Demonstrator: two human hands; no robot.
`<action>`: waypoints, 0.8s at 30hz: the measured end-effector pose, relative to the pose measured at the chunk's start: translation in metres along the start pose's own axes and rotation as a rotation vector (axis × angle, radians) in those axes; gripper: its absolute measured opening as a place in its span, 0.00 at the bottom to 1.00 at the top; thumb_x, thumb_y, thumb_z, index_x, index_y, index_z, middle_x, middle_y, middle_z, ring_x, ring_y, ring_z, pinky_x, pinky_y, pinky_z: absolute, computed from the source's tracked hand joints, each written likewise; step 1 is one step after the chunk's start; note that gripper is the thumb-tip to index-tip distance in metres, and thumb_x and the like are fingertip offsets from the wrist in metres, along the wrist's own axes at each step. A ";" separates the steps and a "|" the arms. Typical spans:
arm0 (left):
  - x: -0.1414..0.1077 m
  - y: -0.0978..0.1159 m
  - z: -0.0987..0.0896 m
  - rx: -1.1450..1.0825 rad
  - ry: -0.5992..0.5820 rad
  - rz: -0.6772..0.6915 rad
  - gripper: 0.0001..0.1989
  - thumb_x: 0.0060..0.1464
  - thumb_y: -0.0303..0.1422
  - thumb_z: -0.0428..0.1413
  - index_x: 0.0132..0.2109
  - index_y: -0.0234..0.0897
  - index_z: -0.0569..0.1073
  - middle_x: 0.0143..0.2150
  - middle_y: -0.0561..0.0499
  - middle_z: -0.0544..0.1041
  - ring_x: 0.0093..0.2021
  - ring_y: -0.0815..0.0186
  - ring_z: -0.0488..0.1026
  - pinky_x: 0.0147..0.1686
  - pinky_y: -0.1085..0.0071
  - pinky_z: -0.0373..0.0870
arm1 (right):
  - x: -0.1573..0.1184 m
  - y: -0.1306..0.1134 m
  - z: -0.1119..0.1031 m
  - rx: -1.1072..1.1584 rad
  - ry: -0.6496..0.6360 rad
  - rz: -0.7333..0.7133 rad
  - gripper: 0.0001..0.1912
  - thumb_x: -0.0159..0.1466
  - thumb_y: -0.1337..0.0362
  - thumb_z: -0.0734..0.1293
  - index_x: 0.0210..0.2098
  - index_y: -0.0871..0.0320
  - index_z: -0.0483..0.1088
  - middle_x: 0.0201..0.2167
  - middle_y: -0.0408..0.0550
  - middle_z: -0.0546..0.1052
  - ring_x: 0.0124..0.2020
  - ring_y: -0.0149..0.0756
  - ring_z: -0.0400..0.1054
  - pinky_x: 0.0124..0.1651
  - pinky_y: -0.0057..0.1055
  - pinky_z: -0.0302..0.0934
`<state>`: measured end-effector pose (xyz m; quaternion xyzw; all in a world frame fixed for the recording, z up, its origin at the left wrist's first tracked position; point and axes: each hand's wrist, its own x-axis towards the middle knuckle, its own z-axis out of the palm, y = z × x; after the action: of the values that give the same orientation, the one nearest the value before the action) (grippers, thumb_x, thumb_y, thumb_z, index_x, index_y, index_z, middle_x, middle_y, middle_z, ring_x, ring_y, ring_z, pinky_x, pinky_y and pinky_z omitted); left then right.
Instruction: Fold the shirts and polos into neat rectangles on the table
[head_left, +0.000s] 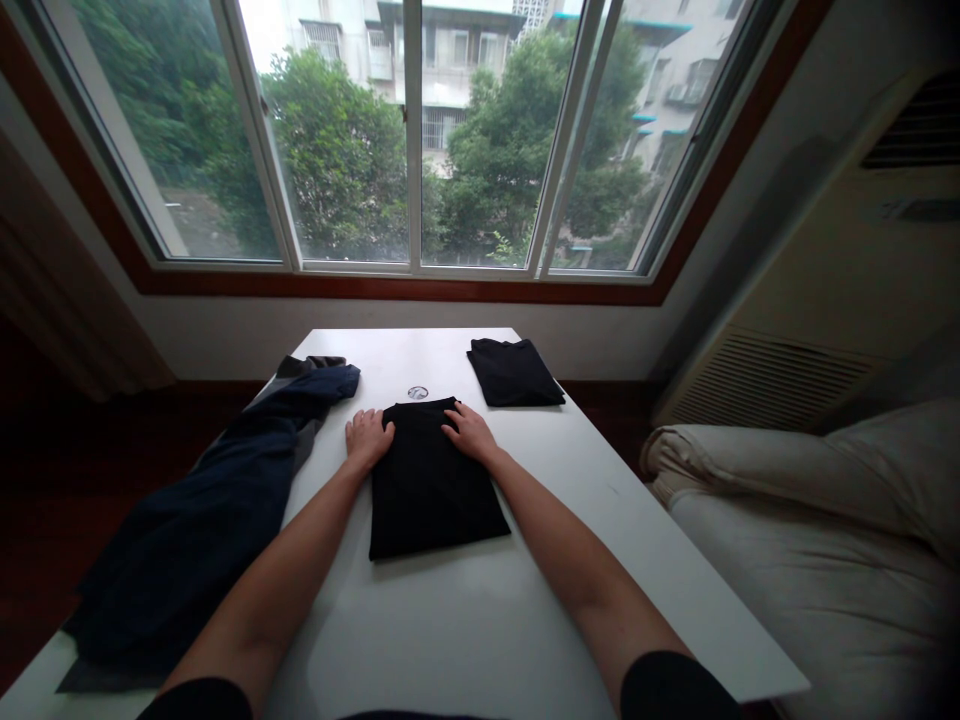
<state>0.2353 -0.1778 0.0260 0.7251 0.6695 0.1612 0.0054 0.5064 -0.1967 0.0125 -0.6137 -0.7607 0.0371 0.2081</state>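
black cloth in a flat rectangle, the folded garment (pixel 439 490) lies at the middle of the white table (pixel 420 640), squared enough that its folding looks nearly done. a second black bundle (pixel 516 372) rests folded by the table's far right corner and seems finished; dark blue clothes (pixel 202 520) lie loose along the table's left edge, apparently left to fold. the left hand (pixel 367 438) has its thumb at the garment's far left corner, fingers just beside; the right hand (pixel 471 432) lays bent fingers over the far right corner. both look loosely spread; whether they pinch, i cannot tell.
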 end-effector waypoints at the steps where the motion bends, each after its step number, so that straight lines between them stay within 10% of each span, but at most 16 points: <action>1: 0.000 0.000 0.000 -0.003 -0.001 0.002 0.23 0.68 0.44 0.48 0.63 0.40 0.73 0.67 0.40 0.71 0.71 0.47 0.58 0.67 0.50 0.55 | 0.000 0.000 0.000 0.000 0.001 0.000 0.28 0.72 0.51 0.65 0.67 0.55 0.69 0.73 0.56 0.61 0.74 0.48 0.54 0.75 0.43 0.49; 24: 0.003 -0.005 0.004 -0.017 -0.005 0.005 0.24 0.67 0.44 0.49 0.64 0.40 0.72 0.69 0.40 0.70 0.68 0.50 0.63 0.66 0.53 0.56 | -0.003 -0.009 -0.018 -0.038 0.079 0.062 0.21 0.74 0.53 0.62 0.61 0.55 0.73 0.66 0.55 0.70 0.68 0.45 0.61 0.69 0.38 0.54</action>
<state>0.2312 -0.1732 0.0215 0.7272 0.6663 0.1648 0.0129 0.5050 -0.2057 0.0307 -0.6419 -0.7330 0.0050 0.2251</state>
